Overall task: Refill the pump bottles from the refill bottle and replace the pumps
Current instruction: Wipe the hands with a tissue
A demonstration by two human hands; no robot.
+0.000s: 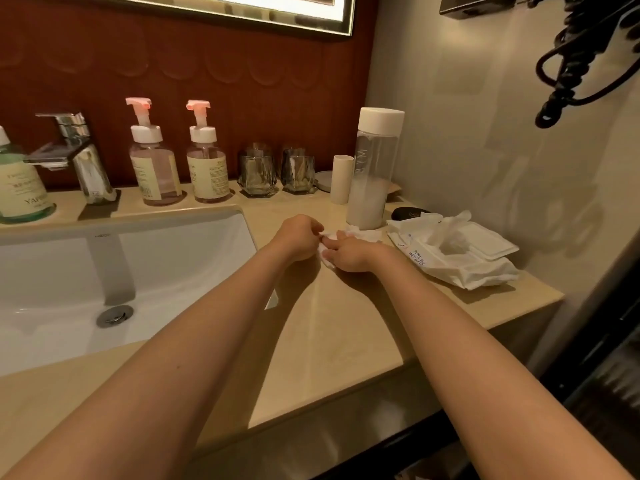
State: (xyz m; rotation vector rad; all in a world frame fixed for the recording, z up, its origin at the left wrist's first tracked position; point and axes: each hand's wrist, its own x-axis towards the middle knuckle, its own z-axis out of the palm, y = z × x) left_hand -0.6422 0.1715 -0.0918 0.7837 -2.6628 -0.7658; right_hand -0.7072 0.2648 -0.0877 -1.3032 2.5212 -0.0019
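Pumps on, the left pump bottle [154,171] and right pump bottle [207,168] stand at the desk's [329,323] rear, the capped refill bottle [372,174] nearby. The left hand [298,237] and right hand [349,254] pinch a wipe [360,233]; only cleanup seems left.

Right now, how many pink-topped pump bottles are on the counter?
2. The left pump bottle stands just right of the faucet; the right pump bottle beside it, left of the glass tumblers. A green bottle at the left edge is cropped; its top is unclear.
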